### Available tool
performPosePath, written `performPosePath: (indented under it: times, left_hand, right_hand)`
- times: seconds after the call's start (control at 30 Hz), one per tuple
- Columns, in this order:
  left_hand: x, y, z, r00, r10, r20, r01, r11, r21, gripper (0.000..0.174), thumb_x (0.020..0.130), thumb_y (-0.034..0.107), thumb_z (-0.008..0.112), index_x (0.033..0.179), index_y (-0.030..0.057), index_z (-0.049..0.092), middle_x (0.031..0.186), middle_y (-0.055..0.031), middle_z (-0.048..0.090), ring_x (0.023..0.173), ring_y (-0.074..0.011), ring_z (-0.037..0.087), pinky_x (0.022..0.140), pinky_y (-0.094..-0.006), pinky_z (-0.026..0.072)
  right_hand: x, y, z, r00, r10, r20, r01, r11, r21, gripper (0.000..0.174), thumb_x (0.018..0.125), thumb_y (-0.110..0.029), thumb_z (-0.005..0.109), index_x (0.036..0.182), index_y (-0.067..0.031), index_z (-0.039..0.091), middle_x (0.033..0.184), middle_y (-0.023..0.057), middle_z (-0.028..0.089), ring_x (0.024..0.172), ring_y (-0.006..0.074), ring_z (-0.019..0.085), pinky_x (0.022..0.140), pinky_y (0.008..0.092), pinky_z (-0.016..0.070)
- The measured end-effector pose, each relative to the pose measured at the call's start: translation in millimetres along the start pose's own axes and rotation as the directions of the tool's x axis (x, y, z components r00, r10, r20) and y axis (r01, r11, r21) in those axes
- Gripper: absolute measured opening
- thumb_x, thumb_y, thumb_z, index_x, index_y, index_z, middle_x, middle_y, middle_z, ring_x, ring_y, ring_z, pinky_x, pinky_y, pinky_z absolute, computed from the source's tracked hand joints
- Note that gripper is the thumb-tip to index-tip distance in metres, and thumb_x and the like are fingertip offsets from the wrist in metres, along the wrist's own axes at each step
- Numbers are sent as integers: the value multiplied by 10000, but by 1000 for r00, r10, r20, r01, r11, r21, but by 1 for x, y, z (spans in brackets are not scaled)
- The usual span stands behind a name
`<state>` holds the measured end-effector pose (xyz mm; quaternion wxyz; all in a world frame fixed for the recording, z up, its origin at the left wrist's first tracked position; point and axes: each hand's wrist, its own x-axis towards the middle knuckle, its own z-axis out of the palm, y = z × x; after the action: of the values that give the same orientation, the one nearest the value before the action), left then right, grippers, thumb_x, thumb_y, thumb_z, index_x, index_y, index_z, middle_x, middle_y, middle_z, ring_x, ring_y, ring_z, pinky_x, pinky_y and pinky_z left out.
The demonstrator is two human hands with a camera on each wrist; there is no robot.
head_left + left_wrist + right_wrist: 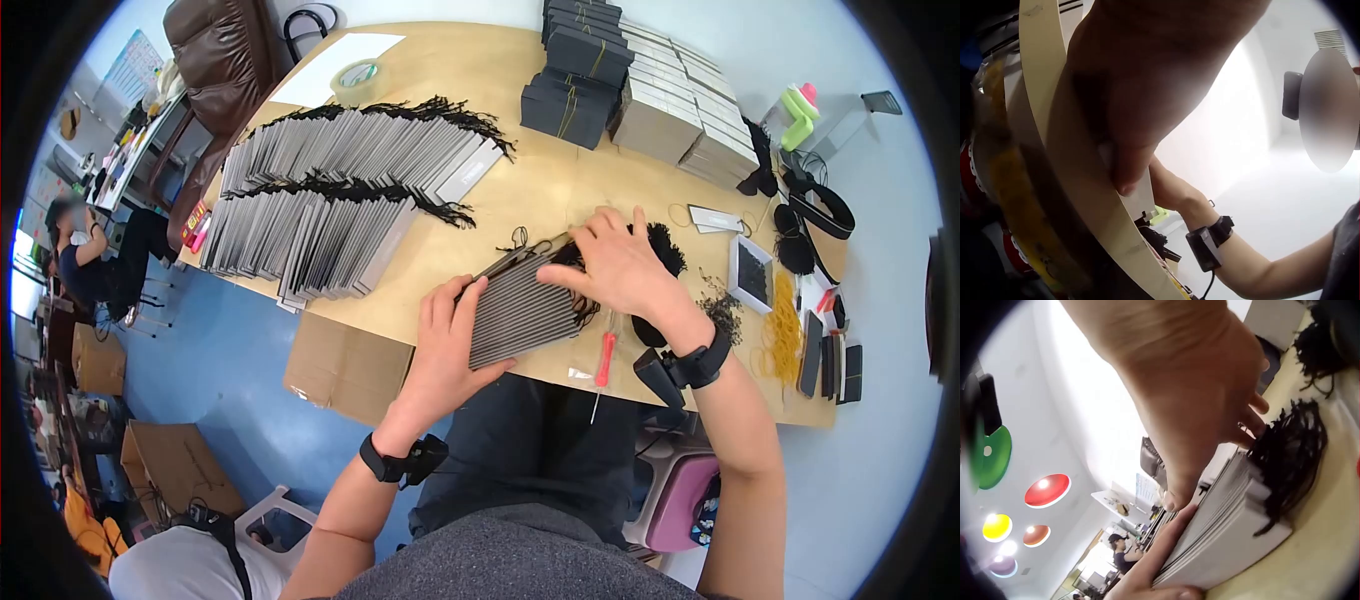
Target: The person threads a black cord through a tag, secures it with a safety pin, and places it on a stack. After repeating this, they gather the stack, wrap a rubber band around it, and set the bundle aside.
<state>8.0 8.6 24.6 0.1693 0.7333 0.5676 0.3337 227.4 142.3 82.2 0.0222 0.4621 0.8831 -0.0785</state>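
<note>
One stack of grey strips [525, 315] lay near the table's [555, 195] near edge, between both hands. Marks on the wall chart [133, 65] at far left were too small to read. Two rows of tasselled strips [340, 150] occupied the left side; a tape roll [350, 98] sat beyond them. A red-handled screwdriver [605, 360] lay just right of the stack — farther right were a white tray [748, 300] and yellow bands [783, 325]. The right hand [620, 265] partly obscured the tasselled end. Long axis: left to right, slightly away, tassels at right. The left hand [445, 335] gripped the left end between thumb and fingers; the right hand was spread wide — fingertip contact could not be determined.
</note>
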Motion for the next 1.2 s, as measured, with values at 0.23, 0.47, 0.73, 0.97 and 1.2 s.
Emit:
performPosePath:
  times: [0.23,0.47,0.73,0.97,1.2]
  left_hand:
    - [-1,4,1,994,-89,-58,81,989,-120,1050,619,106,907,1504,22,348,1441,-197,373,1338,-396,364,1138,-467,344]
    - [-10,8,17,972,-166,-169,157,985,-64,1077,693,114,856,1551,-49,227,1607,-314,99,1487,-515,115,1190,-554,231]
    - [-3,6,0,998,-66,-3,66,985,157,1020,751,222,816,1531,-91,237,1541,-342,210,1415,-554,194,1172,-589,231]
    - [9,-22,-13,993,117,-1,-117,993,-6,934,634,155,902,1464,51,487,1419,-206,404,1280,-399,404,1097,-493,358]
    - [16,11,-93,914,390,110,-403,905,138,994,568,148,926,1447,-8,488,1364,-183,478,1237,-382,468,1059,-471,395]
  right_hand:
    - [1,-23,38,973,-186,-138,231,755,614,769,1028,-469,538,1554,27,275,1629,233,257,1525,336,239,1229,399,233]
    - [5,-42,51,960,-213,-183,280,741,610,875,1004,-522,549,1534,103,242,1632,280,187,1507,389,255,1214,400,278]
    - [7,-56,48,948,-213,-237,280,913,297,939,978,-569,553,1509,144,250,1607,323,182,1491,417,273,1210,421,299]
    - [-2,-21,28,970,-44,-238,180,787,590,842,1004,-514,555,1534,72,266,1610,324,198,1503,415,250,1223,418,252]
    - [-9,-9,-16,969,-123,-215,241,269,933,647,1039,-431,555,1523,-30,401,1494,152,495,1389,210,443,1156,329,331]
